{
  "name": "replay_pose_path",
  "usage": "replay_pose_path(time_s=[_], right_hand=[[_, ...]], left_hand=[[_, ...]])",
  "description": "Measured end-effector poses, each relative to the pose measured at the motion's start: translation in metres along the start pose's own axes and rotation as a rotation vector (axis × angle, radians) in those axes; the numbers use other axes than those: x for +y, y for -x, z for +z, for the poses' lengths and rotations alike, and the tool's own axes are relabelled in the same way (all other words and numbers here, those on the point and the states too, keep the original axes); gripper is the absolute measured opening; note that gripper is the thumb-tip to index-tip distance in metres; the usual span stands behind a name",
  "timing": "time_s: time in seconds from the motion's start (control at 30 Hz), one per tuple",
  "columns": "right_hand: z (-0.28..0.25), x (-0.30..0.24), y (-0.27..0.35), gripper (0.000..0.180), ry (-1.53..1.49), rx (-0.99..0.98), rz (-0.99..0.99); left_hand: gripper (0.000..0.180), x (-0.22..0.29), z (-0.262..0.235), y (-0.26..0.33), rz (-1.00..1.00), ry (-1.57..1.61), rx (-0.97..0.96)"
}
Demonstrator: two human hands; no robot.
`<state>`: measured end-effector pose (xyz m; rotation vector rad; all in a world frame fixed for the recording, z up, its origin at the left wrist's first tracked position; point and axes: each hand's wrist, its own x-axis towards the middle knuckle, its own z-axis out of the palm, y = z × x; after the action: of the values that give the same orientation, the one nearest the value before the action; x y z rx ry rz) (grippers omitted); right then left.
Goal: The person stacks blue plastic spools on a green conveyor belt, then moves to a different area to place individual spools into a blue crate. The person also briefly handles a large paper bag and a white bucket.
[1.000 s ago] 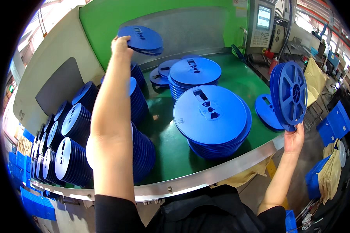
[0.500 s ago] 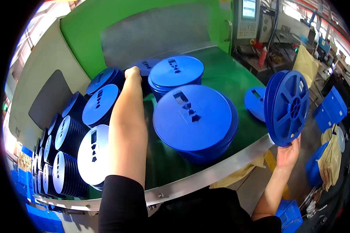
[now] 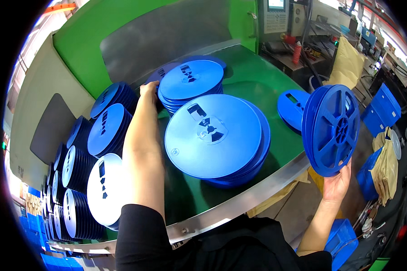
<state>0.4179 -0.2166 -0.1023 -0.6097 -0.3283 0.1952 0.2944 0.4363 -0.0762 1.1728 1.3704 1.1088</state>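
Note:
My right hand is closed on the lower rim of a blue plastic reel, held upright off the table's right edge. Spokes and openings show on its face. My left hand reaches to the back of the table, its fingers curled at the near edge of a blue reel flange; the fingertips are partly hidden. Right of that arm stand two stacks of blue flanges, a large near stack and a farther stack. A few flanges lie by the table's right edge.
Several more flange stacks crowd the table's left side, some leaning. A green machine rises behind the green tabletop, which has a metal edge. Blue bins and yellowish bags stand at the right.
The view has shifted a little, moving the stacks leftward in the picture. Part of a darker flange now shows behind the farther stack. My right hand still holds the reel upright.

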Motion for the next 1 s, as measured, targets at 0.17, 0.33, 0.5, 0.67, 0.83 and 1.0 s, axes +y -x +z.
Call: replay_pose_path(time_s=[0.17, 0.33, 0.5, 0.67, 0.83, 1.0], right_hand=[[0.009, -0.009, -0.002, 0.054, 0.107, 0.038, 0.026], [0.021, -0.017, -0.016, 0.05, 0.11, -0.06, 0.073], [0.049, -0.009, -0.027, 0.048, -0.028, -0.148, 0.182], [0.131, 0.014, -0.056, 0.041, -0.191, -0.326, 0.362], [0.234, 0.033, -0.085, 0.023, -0.272, -0.529, 0.435], [0.321, 0.068, -0.065, 0.025, -0.319, -0.764, 0.501]], left_hand=[[0.055, -0.001, -0.005, -0.011, -0.077, 0.073, -0.212], [0.052, 0.016, -0.016, -0.004, -0.003, 0.048, -0.086], [0.049, 0.078, -0.027, 0.015, 0.157, 0.143, 0.036], [0.06, 0.189, -0.069, 0.124, 0.425, 0.304, -0.124], [0.054, 0.213, -0.098, 0.303, 0.401, 0.306, -0.735], [0.04, 0.187, -0.153, 0.326, 0.49, 0.527, -0.513]])
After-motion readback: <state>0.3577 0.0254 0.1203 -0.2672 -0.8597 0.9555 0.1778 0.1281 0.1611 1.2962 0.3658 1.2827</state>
